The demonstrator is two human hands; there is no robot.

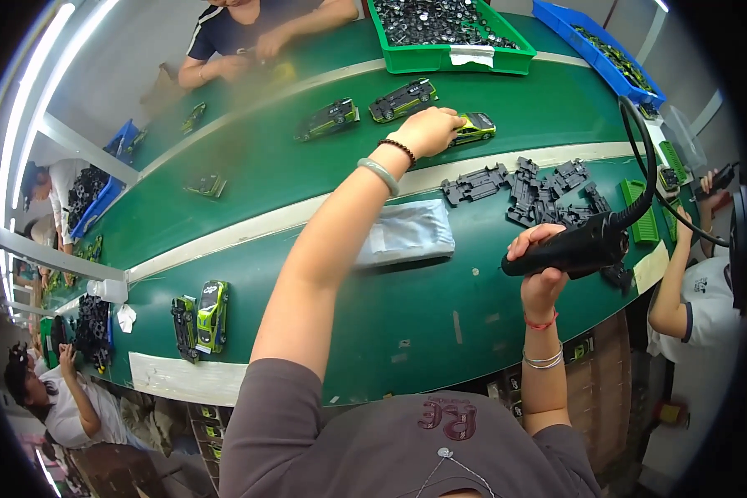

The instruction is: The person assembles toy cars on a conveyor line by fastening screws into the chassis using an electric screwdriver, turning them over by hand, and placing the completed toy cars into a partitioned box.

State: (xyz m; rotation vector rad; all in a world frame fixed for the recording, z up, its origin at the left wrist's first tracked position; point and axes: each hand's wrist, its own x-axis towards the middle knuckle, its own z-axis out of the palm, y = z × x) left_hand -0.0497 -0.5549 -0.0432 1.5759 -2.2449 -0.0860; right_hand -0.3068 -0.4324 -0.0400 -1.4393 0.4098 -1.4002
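My left hand (427, 131) reaches far out over the green conveyor belt (249, 158) and rests on a green toy car (476, 126). Two more toy cars, one (403, 99) and another (328, 118), lie just left of it on the belt. My right hand (541, 267) holds a black electric screwdriver (574, 246) near the table's front edge; its black cable (639, 158) curves up and away. A pile of dark grey car chassis parts (527, 189) lies between my two hands.
A folded grey cloth (408, 234) lies under my left arm. A green bin (448, 33) of black parts and a blue bin (598, 50) stand at the back. A green car and chassis (201, 317) sit at the left. Other people work around the table.
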